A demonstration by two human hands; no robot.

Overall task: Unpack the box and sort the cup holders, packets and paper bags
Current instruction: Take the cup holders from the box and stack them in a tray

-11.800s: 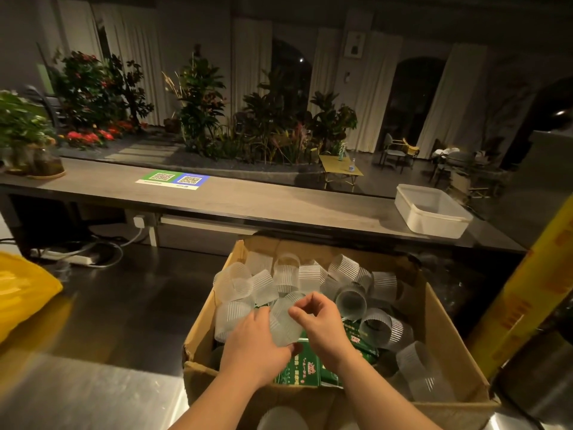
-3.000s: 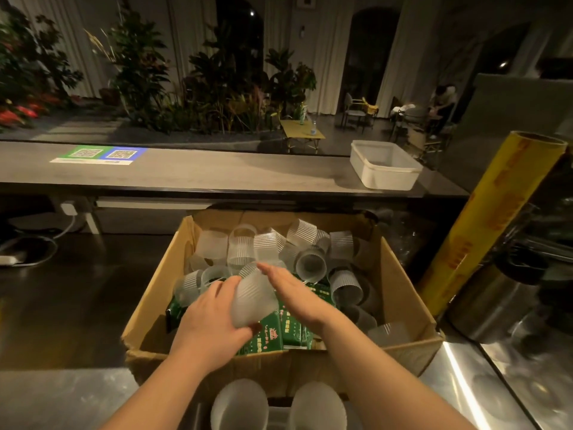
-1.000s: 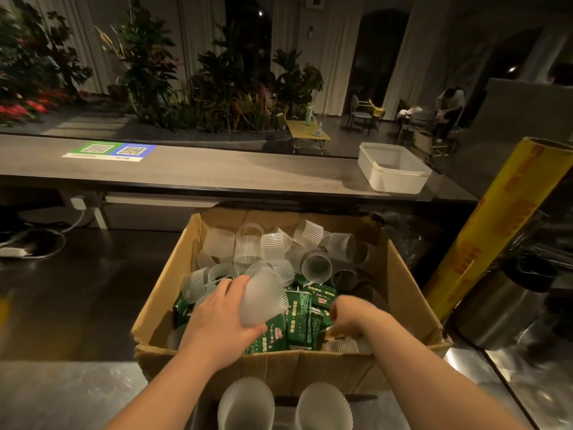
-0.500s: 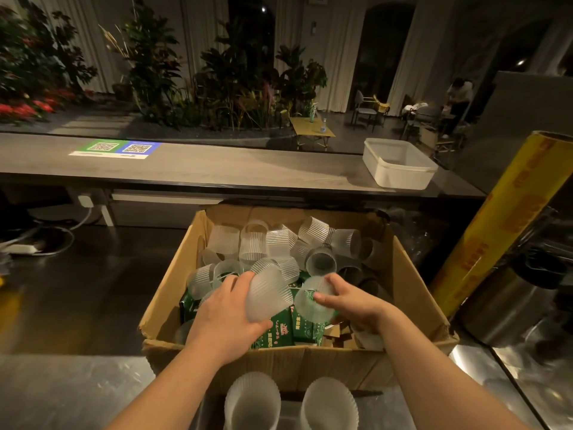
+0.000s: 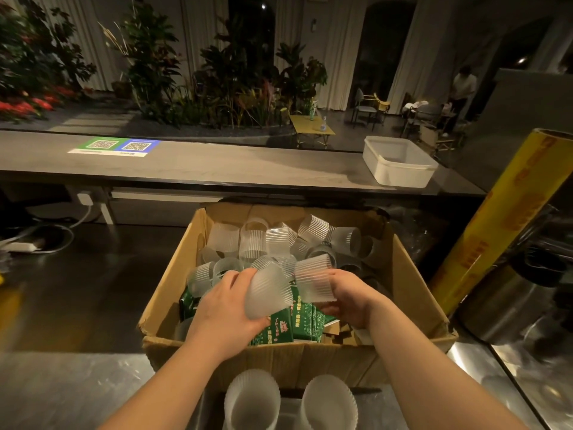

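Note:
An open cardboard box stands on the steel counter in front of me. Several ribbed translucent cup holders lie loose in its far half, and green packets lie in its near half. My left hand grips a nested stack of cup holders over the packets. My right hand holds a single cup holder right beside that stack, almost touching it. Two upright stacks of cup holders stand just in front of the box at the bottom edge.
A tall yellow roll of wrap leans to the right of the box, with steel pots beside it. A white plastic tub sits on the raised bar counter behind. A power strip with cables lies at the left.
My right hand picked a single cup holder out of the box's right side and brought it up beside the stack in my left hand.

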